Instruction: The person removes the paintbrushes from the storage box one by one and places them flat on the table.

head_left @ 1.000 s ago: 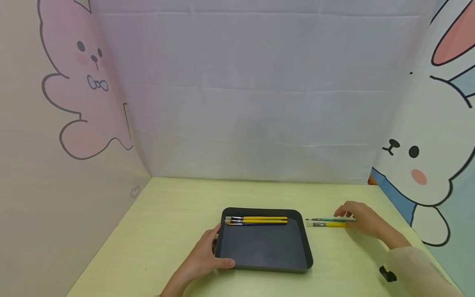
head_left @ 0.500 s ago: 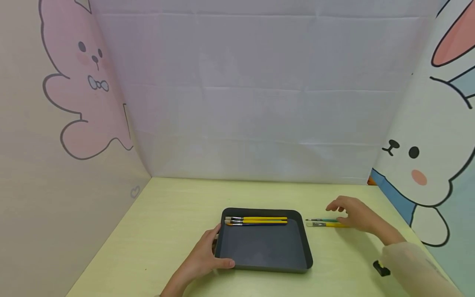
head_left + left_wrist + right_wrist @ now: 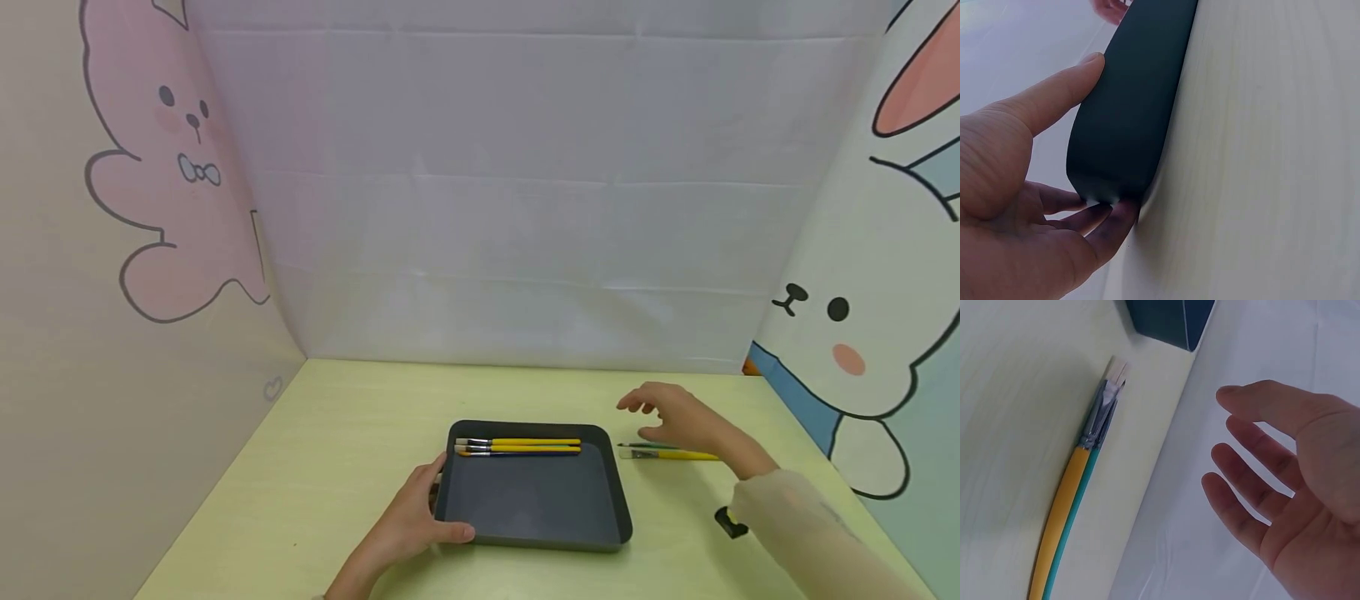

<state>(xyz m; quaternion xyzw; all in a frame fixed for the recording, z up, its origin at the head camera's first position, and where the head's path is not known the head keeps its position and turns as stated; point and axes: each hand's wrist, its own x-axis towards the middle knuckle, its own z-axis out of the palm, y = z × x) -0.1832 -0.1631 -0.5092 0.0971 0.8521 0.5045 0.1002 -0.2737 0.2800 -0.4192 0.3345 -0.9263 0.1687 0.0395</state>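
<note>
A dark grey tray (image 3: 532, 500) lies on the table, and several paintbrushes (image 3: 536, 442) with mostly yellow handles lie side by side along its far side. My left hand (image 3: 408, 512) grips the tray's near left corner, thumb along the near wall and fingers at the left wall. My right hand (image 3: 678, 419) is raised right of the tray, holding nothing, with fingers and thumb spread apart. Below it a yellow paintbrush (image 3: 1060, 519) and a teal paintbrush (image 3: 1067, 535) lie together on the table; the hand partly hides them in the head view.
The pale yellow table (image 3: 382, 408) meets a white back sheet (image 3: 480, 250). Side panels with a pink cartoon animal (image 3: 180, 233) and a white cartoon rabbit (image 3: 870, 333) flank it. A small black object (image 3: 729, 523) shows beside the right sleeve (image 3: 787, 517).
My right hand has lifted away from the two loose paintbrushes and moved left toward the tray, its fingers coming apart. The left hand, the tray and the brushes stay as they were.
</note>
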